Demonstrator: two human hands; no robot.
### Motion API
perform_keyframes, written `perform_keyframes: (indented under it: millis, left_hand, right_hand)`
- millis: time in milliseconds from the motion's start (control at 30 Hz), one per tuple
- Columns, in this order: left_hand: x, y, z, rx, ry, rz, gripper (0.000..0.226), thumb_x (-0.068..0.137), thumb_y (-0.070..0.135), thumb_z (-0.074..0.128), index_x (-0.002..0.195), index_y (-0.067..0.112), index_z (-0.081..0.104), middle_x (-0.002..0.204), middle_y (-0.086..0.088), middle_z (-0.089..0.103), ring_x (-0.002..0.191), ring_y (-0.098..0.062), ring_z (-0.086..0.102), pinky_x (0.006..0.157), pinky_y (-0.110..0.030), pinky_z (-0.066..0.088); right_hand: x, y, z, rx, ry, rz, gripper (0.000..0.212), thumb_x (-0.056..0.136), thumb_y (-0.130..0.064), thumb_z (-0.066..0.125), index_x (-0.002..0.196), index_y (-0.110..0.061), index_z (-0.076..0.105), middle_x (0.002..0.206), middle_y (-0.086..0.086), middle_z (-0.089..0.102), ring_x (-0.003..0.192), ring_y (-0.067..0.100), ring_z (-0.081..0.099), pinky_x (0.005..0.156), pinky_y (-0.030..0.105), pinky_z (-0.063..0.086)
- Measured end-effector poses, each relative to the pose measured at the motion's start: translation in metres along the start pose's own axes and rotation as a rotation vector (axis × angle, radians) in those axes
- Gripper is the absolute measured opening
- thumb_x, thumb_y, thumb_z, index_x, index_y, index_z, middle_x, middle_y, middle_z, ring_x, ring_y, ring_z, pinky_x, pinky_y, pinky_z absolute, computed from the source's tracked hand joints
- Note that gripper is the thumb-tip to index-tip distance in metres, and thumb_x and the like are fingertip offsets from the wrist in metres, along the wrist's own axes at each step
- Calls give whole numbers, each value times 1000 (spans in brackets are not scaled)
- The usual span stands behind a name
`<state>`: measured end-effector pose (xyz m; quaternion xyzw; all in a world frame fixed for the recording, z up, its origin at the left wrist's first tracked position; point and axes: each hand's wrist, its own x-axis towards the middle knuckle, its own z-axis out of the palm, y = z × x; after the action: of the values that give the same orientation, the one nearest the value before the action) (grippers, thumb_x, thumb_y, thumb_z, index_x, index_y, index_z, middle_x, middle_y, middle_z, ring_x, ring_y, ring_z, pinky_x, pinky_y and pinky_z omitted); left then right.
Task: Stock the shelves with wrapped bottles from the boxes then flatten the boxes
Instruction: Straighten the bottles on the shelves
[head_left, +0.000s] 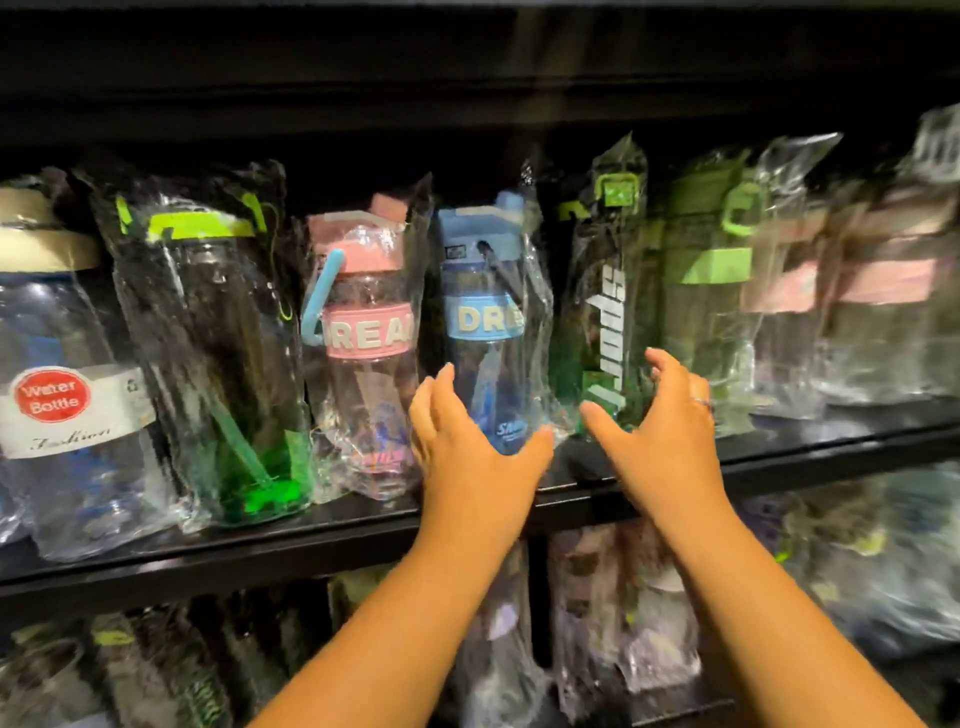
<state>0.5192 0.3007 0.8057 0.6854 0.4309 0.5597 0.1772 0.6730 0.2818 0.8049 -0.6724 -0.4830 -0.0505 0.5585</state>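
A black shelf (208, 558) is seen running right across the view (higher at its right end). Above it a dark board (467, 98) is picked out, overhanging, and the back of the unit is lost in shadow. A pale sheen of light is caught on the shelf's right end. The space beneath is left dim and blurred.

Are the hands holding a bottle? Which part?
Nothing is gripped. The left hand touches the bottom of the blue bottle with open fingers; the right hand is empty.
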Motion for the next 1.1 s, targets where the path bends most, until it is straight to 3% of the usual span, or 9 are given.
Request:
perform_keyframes:
  millis: [67,267,400,500,633,767,967,1100]
  left_hand:
    - [9,5,11,-8,24,-85,106,76,32,82,156,17,14,160,-4,16,148,-21,19,120,-37,22]
    - [32,9,35,-7,26,-213,117,77,38,82,158,17,0,162,-9,15,148,-27,22,117,-43,27]
    - [45,2,42,-6,79,-284,119,73,39,85,157,17,3,156,-15,31,140,-33,35,112,-45,34]
    - [47,-1,44,19,88,-308,113,77,39,81,157,19,3,156,-14,31,139,-34,37,111,-47,36]
    - [47,0,42,70,115,-305,100,81,38,77,154,18,12,153,-12,33,135,-34,40,108,-46,38]
    - [40,4,40,109,105,-275,96,81,42,77,152,20,16,151,-9,36,133,-34,43,107,-48,41]
    - [24,10,27,179,76,-205,96,80,46,77,153,20,21,149,-8,41,131,-32,47,101,-44,43]
    - [14,10,18,210,60,-159,97,83,51,73,156,19,18,152,-6,40,135,-30,44,101,-43,43]
  right_hand:
    - [6,4,1,3,-67,11,93,80,-40,77,152,-12,24,149,16,34,138,31,34,109,37,29]
    - [33,3,8,-21,-192,83,108,80,-52,74,156,-14,6,154,16,29,139,32,35,106,45,40]
    - [44,2,18,-73,-185,122,96,80,-52,74,150,-17,18,144,13,45,130,35,42,94,44,45]
    - [45,2,25,-153,-159,125,93,79,-56,74,146,-16,22,136,13,52,125,37,42,89,45,46]
    - [45,1,25,-195,-131,108,85,79,-51,75,140,-17,26,133,17,51,121,37,48,83,42,46]
    - [38,-2,18,-151,-134,119,74,81,-46,75,132,-21,28,130,15,45,98,37,62,65,35,40]
    - [24,3,3,-124,-103,72,79,76,-49,76,134,-23,29,128,14,49,101,37,62,76,40,48]
    - [14,4,-8,-108,-95,58,83,75,-49,77,138,-23,30,130,15,49,104,36,59,74,37,42]
